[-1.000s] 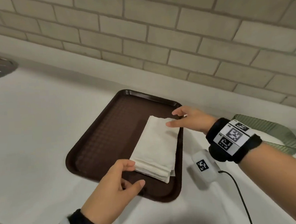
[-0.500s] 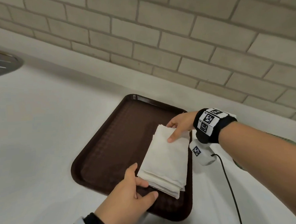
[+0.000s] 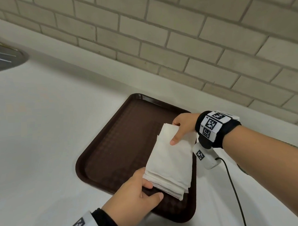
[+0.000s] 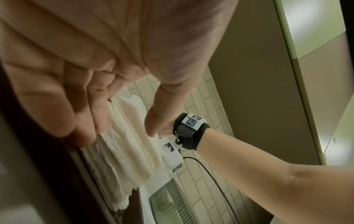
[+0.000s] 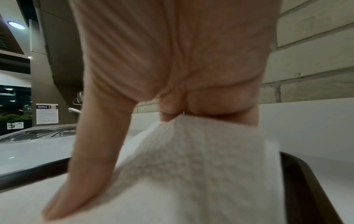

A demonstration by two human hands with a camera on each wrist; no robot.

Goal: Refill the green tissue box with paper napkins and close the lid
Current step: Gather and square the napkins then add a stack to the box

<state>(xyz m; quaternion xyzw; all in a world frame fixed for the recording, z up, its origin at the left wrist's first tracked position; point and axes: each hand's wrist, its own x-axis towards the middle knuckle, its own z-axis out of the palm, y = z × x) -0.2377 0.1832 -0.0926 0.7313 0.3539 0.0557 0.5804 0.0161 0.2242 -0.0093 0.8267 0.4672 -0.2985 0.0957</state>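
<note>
Two hands on one stack of paper napkins [image 3: 170, 157], which lies on the brown tray [image 3: 118, 137] on the white worktop [image 3: 40, 123]. Right hand [image 3: 184, 126] has the stack's far end: thumb on top of the top sheet, fingers curled round the edge & under, so that grip is clamped on the napkins. Right wrist view shows the same, thumb [image 5: 91, 151] flat on the paper, other fingers tucked beyond the stack's edge, picture a bit blurred. Left hand [image 3: 134, 194] is at the stack's near end, w/ fingers against the near left corner & thumb out along the tray just below the stack's near edge. In the left wrist view its fingers [image 4: 86, 121] lie against the side of the layered sheets, thumb apart from them on the other side; grip looks set round the near end, though how tight I can't tell. Stack's near end is fanned, sheets stepped. Green tissue box [image 4: 172, 203] shows only in the left wrist view, a ribbed green surface on the worktop beyond the tray's right edge, below the right forearm. Steel sink drainer [image 3: 0, 57] sits well off to the left of both grips. Brick-tile wall [image 3: 175, 41] behind the tray
</note>
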